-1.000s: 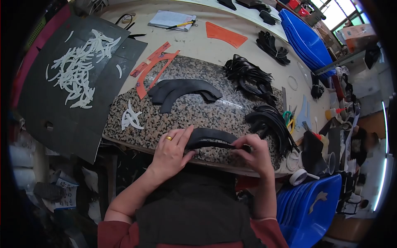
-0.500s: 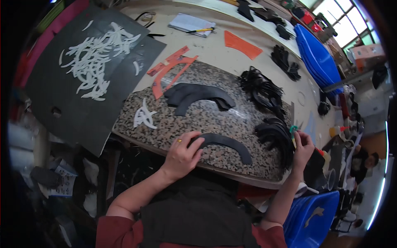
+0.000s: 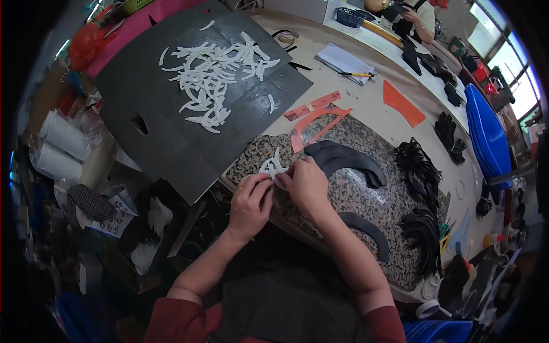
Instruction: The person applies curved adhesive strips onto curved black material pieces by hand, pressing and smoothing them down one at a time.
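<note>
Several white curved strips (image 3: pixel 271 166) lie on the speckled stone slab (image 3: pixel 354 194) near its left corner. Over them my right hand (image 3: pixel 307 187) pinches a white strip between thumb and fingers. Close beside it, my left hand (image 3: pixel 249 207) has its fingertips pressed together near the same strip; what is between them is hidden. A single black curved piece (image 3: pixel 367 233) rests at the slab's front, partly behind my right forearm. Behind my right hand lies a stack of black curved pieces (image 3: pixel 349 161).
A dark board (image 3: pixel 154 108) at the left bears a pile of white strips (image 3: pixel 211 80). Orange templates (image 3: pixel 401 104), a notebook (image 3: pixel 343 62) and a pen lie behind the slab. Black strip bundles (image 3: pixel 420 171) and green-handled scissors (image 3: pixel 444 230) are at the right. Another person (image 3: pixel 420 23) sits at the back.
My right hand has left the green-handled scissors and moved left to the white strips. My left hand has let go of the black curved piece. The view has turned left.
</note>
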Demonstrator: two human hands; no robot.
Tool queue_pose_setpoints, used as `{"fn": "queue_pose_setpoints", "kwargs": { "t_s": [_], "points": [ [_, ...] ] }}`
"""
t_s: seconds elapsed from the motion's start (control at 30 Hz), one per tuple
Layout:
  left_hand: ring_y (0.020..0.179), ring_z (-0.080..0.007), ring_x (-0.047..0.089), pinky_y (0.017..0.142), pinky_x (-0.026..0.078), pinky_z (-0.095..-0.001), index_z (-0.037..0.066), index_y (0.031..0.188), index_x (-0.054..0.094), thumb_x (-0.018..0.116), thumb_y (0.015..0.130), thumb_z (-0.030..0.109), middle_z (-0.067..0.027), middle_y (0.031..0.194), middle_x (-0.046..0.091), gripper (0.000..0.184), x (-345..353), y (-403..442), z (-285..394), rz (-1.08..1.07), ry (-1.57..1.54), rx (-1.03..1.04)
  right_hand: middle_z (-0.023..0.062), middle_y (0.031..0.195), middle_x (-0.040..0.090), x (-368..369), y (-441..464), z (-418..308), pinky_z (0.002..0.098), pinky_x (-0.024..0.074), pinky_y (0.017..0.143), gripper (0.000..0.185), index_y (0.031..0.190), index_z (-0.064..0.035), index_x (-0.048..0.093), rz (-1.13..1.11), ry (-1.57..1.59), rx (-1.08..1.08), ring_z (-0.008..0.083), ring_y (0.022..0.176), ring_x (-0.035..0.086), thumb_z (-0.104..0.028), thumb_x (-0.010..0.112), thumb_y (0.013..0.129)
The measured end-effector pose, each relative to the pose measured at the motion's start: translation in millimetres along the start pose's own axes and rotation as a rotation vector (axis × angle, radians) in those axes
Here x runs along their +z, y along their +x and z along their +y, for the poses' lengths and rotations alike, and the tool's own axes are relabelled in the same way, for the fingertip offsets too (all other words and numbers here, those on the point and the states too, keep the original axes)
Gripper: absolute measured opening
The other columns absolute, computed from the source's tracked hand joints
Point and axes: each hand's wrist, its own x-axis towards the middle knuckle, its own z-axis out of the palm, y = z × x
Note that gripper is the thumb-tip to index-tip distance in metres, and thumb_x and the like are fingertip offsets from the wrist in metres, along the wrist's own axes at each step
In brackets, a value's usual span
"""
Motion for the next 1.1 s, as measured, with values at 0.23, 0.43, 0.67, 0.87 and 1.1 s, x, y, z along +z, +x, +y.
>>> {"fn": "queue_pose_setpoints", "kwargs": {
  "t_s": [0.23,0.43,0.67,0.87,1.1],
  "points": [
    [0.109,-0.0327,0.062,0.093,0.053,-0.0433,0.008,0.112,0.074,0.076,0.086,0.009,-0.0086,0.116,0.065,0.026,7,10,-21,-0.078,0.099,0.024,0.0228,0.1,0.072,-1,4,4,0.0507,0.0583,0.083,0.029,0.1,0.003,0.07,-0.064,-0.042,0.049,0.0425,0.096,0.072,-0.022,0.077,0.087],
    [0.105,-0.0323,0.057,0.092,0.051,-0.0442,0.006,0.108,0.072,0.079,0.083,0.009,-0.0123,0.115,0.056,0.026,8,30,-19,-0.093,0.187,0.023,0.0095,0.082,0.074,-83,-33,29,0.0346,0.0579,0.071,0.018,0.097,0.0027,0.067,-0.227,0.628,0.198,0.0201,0.077,0.074,-0.012,0.076,0.094],
    [0.091,-0.0187,0.064,0.082,0.053,-0.0369,0.001,0.115,0.071,0.077,0.096,0.014,-0.0081,0.104,0.067,0.024,13,38,48,-0.204,-0.535,-0.2,0.0046,0.084,0.073,-111,-103,61,0.0247,0.0541,0.068,0.012,0.099,0.0024,0.069,-0.165,0.996,0.327,0.0089,0.074,0.068,-0.007,0.075,0.098],
    [0.073,-0.0043,0.062,0.065,0.05,-0.022,-0.003,0.1,0.075,0.072,0.1,0.008,-0.0001,0.083,0.071,0.011,50,3,69,-0.247,-1.118,-0.598,0.0098,0.08,0.068,-99,-152,57,0.0319,0.0546,0.064,0.009,0.098,-0.0014,0.074,0.261,0.241,-0.118,0.0222,0.07,0.07,-0.001,0.078,0.089],
    [0.074,-0.0051,0.052,0.069,0.043,-0.0235,0.002,0.093,0.063,0.063,0.103,0.009,0.0039,0.084,0.061,0.012,1,28,21,-0.222,-0.875,-0.479,0.0091,0.088,0.07,-122,-176,85,0.0317,0.055,0.069,0.016,0.106,0.0003,0.075,0.215,0.187,0.031,0.0231,0.076,0.07,0.002,0.075,0.09]
  ]
}}
